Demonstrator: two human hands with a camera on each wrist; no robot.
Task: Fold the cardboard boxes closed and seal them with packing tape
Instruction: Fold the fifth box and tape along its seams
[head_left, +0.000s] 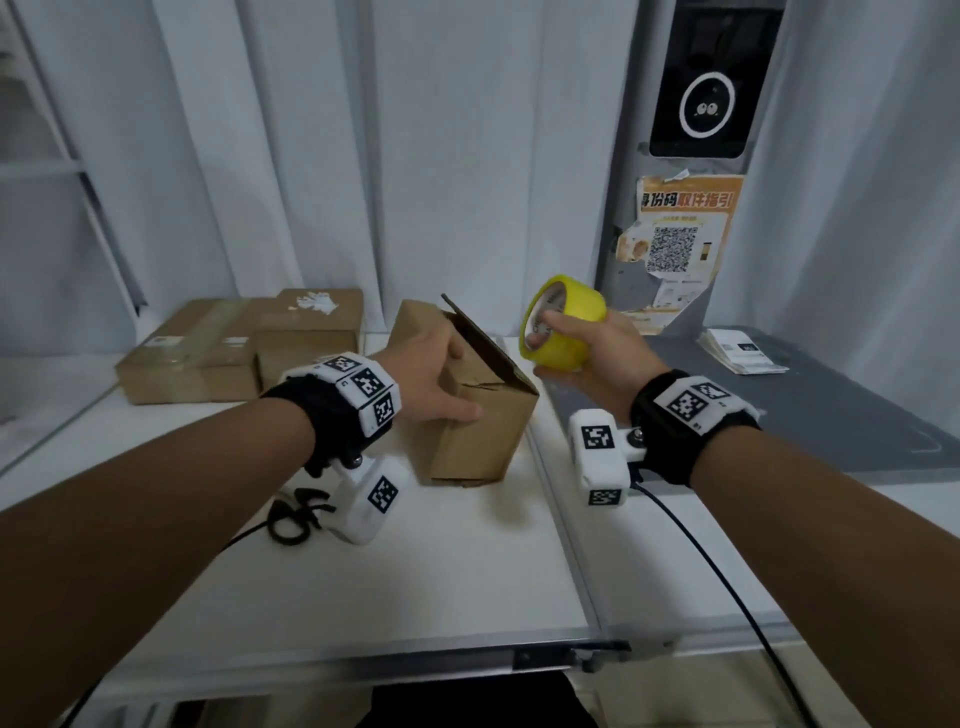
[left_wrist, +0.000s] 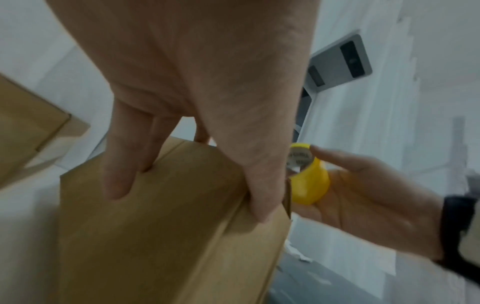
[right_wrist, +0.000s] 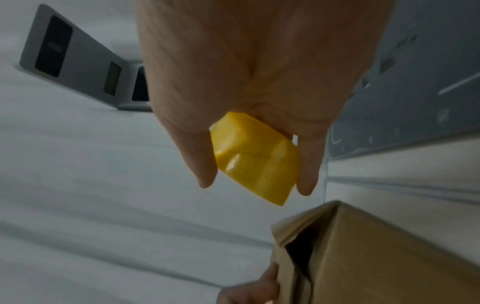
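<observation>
There are three cardboard boxes on the white table (head_left: 467, 561): one open box (head_left: 478, 415) at the middle with a flap standing up, and two shut boxes at the back left, a wide flat box (head_left: 182, 353) and a smaller box (head_left: 311, 332) just beside it. There is one roll of yellow tape (head_left: 563, 332), one stack of paper labels (head_left: 740, 351) on the one grey mat (head_left: 779, 415), and one orange poster (head_left: 680, 244) on the wall. Two hands show, a left hand (head_left: 431, 374) and a right hand (head_left: 597, 358), each with one wrist band.
</observation>
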